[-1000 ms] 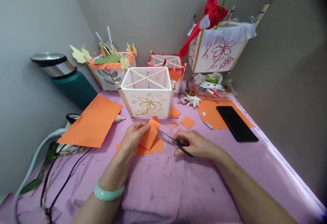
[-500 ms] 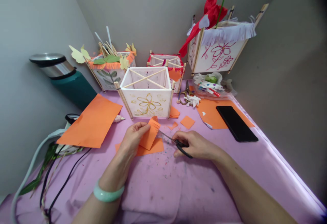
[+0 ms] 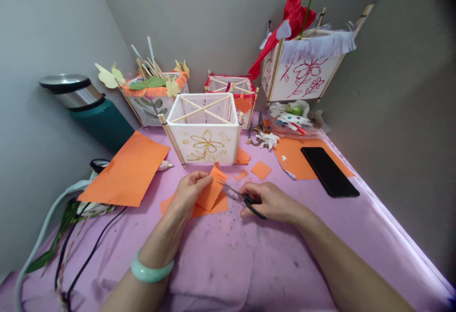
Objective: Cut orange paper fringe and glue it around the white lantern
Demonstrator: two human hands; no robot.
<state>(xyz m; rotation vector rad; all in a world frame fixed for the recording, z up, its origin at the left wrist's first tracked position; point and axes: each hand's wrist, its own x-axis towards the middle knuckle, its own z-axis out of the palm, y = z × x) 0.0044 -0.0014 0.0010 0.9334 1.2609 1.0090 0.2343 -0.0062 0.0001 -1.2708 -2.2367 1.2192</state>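
My left hand (image 3: 188, 193) pinches a folded strip of orange paper (image 3: 212, 189) with fringe cuts along its upper edge. My right hand (image 3: 271, 202) is closed on black-handled scissors (image 3: 241, 196), and the blades touch the strip's right edge. Another orange piece (image 3: 216, 204) lies flat on the purple cloth beneath the strip. A white paper lantern with a yellow flower drawing (image 3: 204, 133) stands just behind my hands.
A large orange sheet (image 3: 128, 169) lies at the left beside a teal flask (image 3: 90, 110). A black phone (image 3: 328, 171) rests on orange paper at the right. Three more lanterns (image 3: 304, 65), a marker pack (image 3: 292, 121), spare scissors and orange scraps (image 3: 261, 170) sit behind. Cables (image 3: 81, 255) trail at the lower left.
The scissor blades have moved a little left into the strip's edge, and my left hand has shifted the strip slightly. Everything else stays put.
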